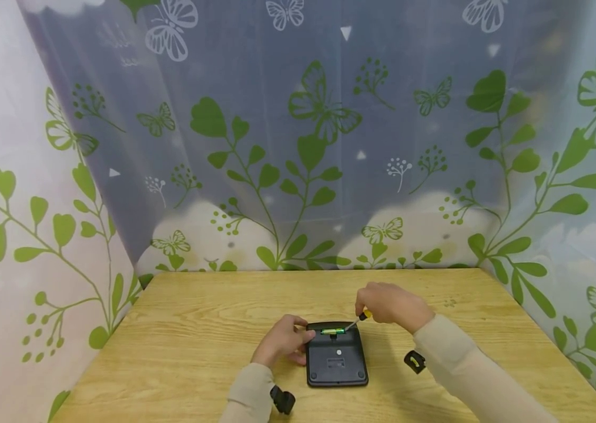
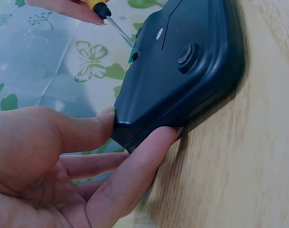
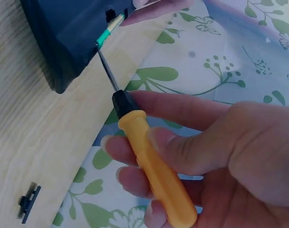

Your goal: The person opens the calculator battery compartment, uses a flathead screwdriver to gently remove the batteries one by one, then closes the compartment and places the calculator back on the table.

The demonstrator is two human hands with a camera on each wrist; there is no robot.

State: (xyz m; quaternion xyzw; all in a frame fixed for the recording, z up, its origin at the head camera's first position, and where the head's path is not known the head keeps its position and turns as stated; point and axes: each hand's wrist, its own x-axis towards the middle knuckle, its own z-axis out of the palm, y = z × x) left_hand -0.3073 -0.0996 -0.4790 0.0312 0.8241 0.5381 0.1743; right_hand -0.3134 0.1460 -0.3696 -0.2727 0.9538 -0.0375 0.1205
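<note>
A black calculator (image 1: 337, 367) lies with its underside up on the wooden table. Its battery slot is uncovered, and a green and yellow battery (image 1: 332, 332) sits in it. My left hand (image 1: 283, 341) grips the calculator's left edge near its far corner, thumb on top and a finger beneath. My right hand (image 3: 201, 137) holds a screwdriver (image 3: 156, 166) by its yellow handle, forefinger stretched along the black collar. The tip of its metal shaft is right at the battery's end, at the right side of the slot.
A small black plastic piece (image 3: 29, 204) lies on the table (image 1: 197, 329) in the right wrist view. Behind the table's far edge hangs a curtain (image 1: 255, 194) printed with leaves and butterflies, with similar cloth on both sides.
</note>
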